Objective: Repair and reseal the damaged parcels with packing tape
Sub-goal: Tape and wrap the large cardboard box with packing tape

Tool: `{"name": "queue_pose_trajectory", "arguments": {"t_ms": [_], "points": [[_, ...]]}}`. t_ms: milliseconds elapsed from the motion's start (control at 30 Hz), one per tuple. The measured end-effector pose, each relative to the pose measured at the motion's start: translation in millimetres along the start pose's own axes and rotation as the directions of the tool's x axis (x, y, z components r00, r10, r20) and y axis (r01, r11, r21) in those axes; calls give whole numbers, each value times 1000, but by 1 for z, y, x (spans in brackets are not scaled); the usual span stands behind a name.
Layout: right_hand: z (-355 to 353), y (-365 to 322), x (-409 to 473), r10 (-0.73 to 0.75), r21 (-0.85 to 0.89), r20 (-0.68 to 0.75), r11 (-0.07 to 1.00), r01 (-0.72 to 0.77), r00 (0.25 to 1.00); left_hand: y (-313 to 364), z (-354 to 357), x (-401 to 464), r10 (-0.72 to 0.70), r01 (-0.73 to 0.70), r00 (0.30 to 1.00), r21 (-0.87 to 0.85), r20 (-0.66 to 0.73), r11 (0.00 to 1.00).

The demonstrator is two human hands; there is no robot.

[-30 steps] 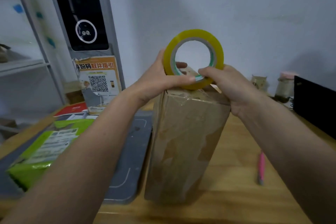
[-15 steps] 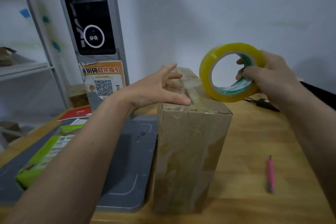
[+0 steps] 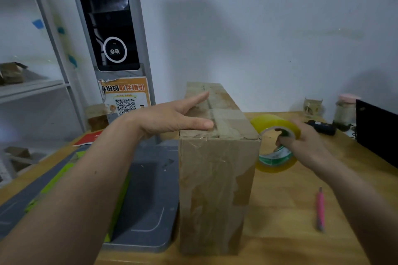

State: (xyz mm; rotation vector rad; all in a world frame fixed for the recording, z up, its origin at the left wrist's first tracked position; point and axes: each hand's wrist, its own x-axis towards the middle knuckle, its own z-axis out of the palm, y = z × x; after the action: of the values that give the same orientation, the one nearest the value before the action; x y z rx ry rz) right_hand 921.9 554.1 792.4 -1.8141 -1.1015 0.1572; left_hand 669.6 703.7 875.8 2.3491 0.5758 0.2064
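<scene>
Right hand point(image 3: 305, 146) had dropped the tape point(image 3: 276, 143) from box-top height to the table point(image 3: 280, 211), just right of the box point(image 3: 217, 178), fingers still curled through its core. Left hand point(image 3: 172, 117) stayed flat and spread on the box top, thumb along the near edge. Pink pen point(image 3: 320, 210) lay on the table, further right.

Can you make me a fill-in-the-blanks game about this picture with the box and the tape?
1. The left hand rests flat on top of the ____.
2. The right hand holds a roll of tape whose colour is ____.
3. The pen lying on the table is ____.
4. The tape is on the ____ side of the box.

Missing words: box; yellow; pink; right
</scene>
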Motion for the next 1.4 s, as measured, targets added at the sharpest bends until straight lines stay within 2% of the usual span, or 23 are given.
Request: {"name": "queue_pose_trajectory", "arguments": {"t_ms": [67,133,200,267,433,533,700,800,867,967,1033,1133,1233,1400], "points": [[8,-2,-1,-29,-3,8,1000,29,1000,16,-1,-3,-113,95,992,262,57,960],[12,-5,-2,-58,-6,-5,998,58,998,36,6,1,-198,150,979,523,38,839],[13,-9,-2,-65,-4,-15,998,65,998,53,18,6,-234,180,972,610,10,772],[12,-9,-1,-60,-13,-22,998,59,998,60,29,10,-247,172,968,625,34,761],[8,-8,0,-46,-58,-13,997,45,999,74,40,19,-199,97,975,604,103,791],[8,-9,-2,-47,-53,-1,997,47,999,76,46,15,-180,93,981,625,77,775],[21,-10,-10,-38,44,14,998,37,999,58,45,-5,-267,273,958,625,-105,731],[29,-15,-18,17,175,-20,985,-13,1000,47,41,-20,-293,352,936,541,-196,764],[42,-17,-26,124,377,14,918,-120,992,38,36,-29,-295,376,925,477,-239,794],[75,-22,-44,280,646,189,687,-334,941,27,33,-37,-272,371,922,431,-276,823],[96,-30,-56,343,735,294,516,-440,892,27,34,-37,-244,357,923,425,-297,832],[107,-41,-63,396,791,340,370,-487,853,24,37,-36,-142,296,905,355,-400,887],[105,-46,-65,371,820,345,327,-469,862,17,36,-39,-35,174,845,212,-533,962],[89,-50,-60,353,870,263,317,-379,898,12,38,-36,-20,59,787,44,-616,997]]}}
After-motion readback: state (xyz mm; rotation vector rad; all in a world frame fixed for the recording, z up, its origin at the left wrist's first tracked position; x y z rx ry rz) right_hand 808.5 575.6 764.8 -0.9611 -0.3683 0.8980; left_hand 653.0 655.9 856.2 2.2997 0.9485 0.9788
